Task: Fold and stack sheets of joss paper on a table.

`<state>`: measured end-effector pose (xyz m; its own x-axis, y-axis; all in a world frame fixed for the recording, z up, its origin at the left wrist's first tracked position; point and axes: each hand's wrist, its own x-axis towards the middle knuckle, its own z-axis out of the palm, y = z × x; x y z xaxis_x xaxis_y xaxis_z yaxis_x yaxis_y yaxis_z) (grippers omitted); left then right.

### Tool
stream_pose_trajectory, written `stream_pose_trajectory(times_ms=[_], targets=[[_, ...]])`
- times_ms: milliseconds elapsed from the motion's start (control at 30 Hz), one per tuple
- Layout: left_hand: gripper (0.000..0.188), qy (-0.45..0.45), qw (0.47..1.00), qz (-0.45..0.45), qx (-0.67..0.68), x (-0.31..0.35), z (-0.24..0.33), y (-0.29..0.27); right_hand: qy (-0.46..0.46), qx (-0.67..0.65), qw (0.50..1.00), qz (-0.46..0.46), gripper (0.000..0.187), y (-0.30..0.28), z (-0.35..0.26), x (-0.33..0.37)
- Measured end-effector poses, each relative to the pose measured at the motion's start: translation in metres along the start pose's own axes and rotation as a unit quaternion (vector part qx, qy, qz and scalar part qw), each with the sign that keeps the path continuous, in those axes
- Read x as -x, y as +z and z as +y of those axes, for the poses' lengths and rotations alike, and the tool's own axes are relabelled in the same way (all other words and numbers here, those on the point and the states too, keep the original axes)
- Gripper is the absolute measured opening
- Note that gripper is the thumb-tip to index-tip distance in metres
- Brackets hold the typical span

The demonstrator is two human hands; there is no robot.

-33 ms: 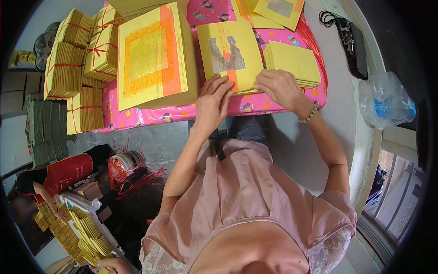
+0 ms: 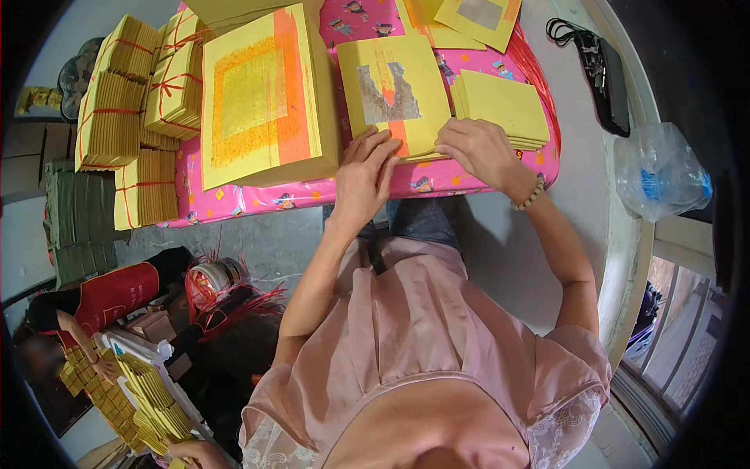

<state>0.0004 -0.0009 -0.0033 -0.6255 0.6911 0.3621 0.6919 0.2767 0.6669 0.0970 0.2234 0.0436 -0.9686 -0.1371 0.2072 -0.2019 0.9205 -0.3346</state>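
Note:
A small stack of yellow paper sheets [image 2: 433, 82] lies at the near edge of the table; the top sheet bears a torn-looking silver patch and an orange stripe. My left hand [image 2: 366, 164] rests its outstretched fingers on the near left part of that stack. At the near right corner, my right hand [image 2: 480, 152], a beaded bracelet at its wrist, has its fingers curled closed over the paper edge; the fingertips are partly hidden. Just beyond the right hand sits a folded yellow paper stack [image 2: 504, 105]. On the left stands a tall yellow paper stack [image 2: 254, 102] with a gold square and orange border.
String-tied yellow bundles [image 2: 117, 117] crowd the left end of the pink patterned tablecloth [image 2: 234, 207]. Red strings [image 2: 543, 86] hang at the right. A black pouch with keys [image 2: 605, 82] and a plastic bag [image 2: 664, 172] lie on the ledge. Another person's hand [image 2: 101, 363] touches yellow papers lower left.

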Motion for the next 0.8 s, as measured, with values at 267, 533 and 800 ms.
stream_pose_trajectory(times_ms=[267, 533, 800], targets=[[0.025, -0.003, 1.0, 0.004, -0.005, -0.0022, 0.0018, -0.0006, 0.009, 0.012, 1.0, -0.005, 0.012, -0.0016, -0.0015, -0.0014], [0.023, -0.006, 1.0, 0.019, 0.001, 0.0018, 0.0013, 0.0027, 0.013, 0.001, 1.0, -0.009, 0.011, -0.0013, -0.0035, 0.0005], [0.021, 0.0, 0.999, 0.032, -0.007, -0.0034, 0.0036, 0.0013, 0.016, 0.004, 1.0, -0.012, 0.012, -0.0034, -0.0005, -0.0023]])
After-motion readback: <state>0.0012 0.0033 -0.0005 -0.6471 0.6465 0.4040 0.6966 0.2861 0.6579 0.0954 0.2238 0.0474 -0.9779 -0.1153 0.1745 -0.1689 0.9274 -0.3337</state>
